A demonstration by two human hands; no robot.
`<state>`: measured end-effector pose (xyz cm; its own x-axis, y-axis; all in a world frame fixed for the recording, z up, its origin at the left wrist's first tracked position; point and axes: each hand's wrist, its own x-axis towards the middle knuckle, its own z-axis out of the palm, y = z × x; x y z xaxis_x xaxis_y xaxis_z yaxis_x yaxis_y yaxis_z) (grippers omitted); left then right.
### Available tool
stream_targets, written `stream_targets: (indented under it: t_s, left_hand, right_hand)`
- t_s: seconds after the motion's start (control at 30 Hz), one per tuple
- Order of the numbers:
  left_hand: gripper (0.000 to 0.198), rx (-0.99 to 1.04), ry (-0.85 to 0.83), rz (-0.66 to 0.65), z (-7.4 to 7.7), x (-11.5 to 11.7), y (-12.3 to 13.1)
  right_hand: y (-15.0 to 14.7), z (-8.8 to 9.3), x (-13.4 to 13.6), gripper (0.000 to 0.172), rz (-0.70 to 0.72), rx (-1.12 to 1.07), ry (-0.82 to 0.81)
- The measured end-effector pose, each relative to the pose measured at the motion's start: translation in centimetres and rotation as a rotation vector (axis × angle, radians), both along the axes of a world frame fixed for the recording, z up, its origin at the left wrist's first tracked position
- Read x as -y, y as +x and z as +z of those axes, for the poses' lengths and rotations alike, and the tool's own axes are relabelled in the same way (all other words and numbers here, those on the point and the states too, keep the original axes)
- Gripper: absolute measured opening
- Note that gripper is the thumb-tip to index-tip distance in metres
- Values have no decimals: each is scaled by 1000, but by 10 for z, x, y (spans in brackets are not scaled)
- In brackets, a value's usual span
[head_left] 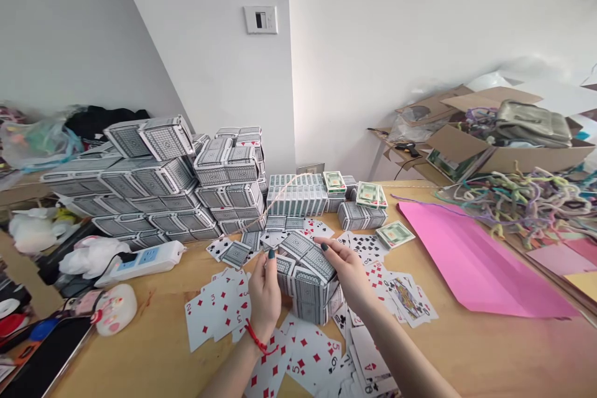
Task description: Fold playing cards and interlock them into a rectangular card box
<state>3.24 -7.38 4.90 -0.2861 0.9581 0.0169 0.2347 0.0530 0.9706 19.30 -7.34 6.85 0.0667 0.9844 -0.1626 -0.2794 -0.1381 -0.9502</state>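
Note:
My left hand [265,292] is closed against the left side of a box built from folded playing cards [313,298], thumb up, with a red cord bracelet at the wrist. The box shows grey patterned card backs, and some cards on its top [305,254] sit at an angle. From the right, my right hand [351,272] grips the box's upper edge, thumb and index finger at the top cards; its other fingers are partly hidden. Loose face-up cards lie around the box, including diamonds [219,305] on the left and a queen [408,298] on the right.
Stacked card boxes [153,183] rise at the back left. Green-and-white card packs [298,194] stand behind my hands. A white power strip [144,261] lies left. Right are a pink sheet [471,261], tangled yarn [508,199] and an open cardboard box [527,158].

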Motion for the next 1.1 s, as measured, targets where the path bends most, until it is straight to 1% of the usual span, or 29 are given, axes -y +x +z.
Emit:
stream_targets:
  t_s: [0.13,0.2,0.4,0.57,0.67,0.8,1.1]
  left_hand:
    - [34,8,-35,65,-2,-3,-2]
    - [34,19,-20,78,-2,-3,-3]
    - [21,-9,74,-24,3,-6,-5]
    - [27,-16,104,-91,6,-7,-4]
    - [31,9,89,-111,8,-6,-2]
    - [33,29,69,-111,11,-6,-3]
    - [30,22,66,-86,14,-5,-3]
  right_hand:
    - [-1,3,0,43,26,8,-13]
    - [-1,4,0,45,22,16,-15]
    - [-2,2,0,45,33,26,-9]
    - [-2,-1,0,44,64,10,10]
    - [-3,-2,1,46,68,2,7]
    - [-3,-1,1,46,24,4,11]
    - [-3,0,1,45,47,5,23]
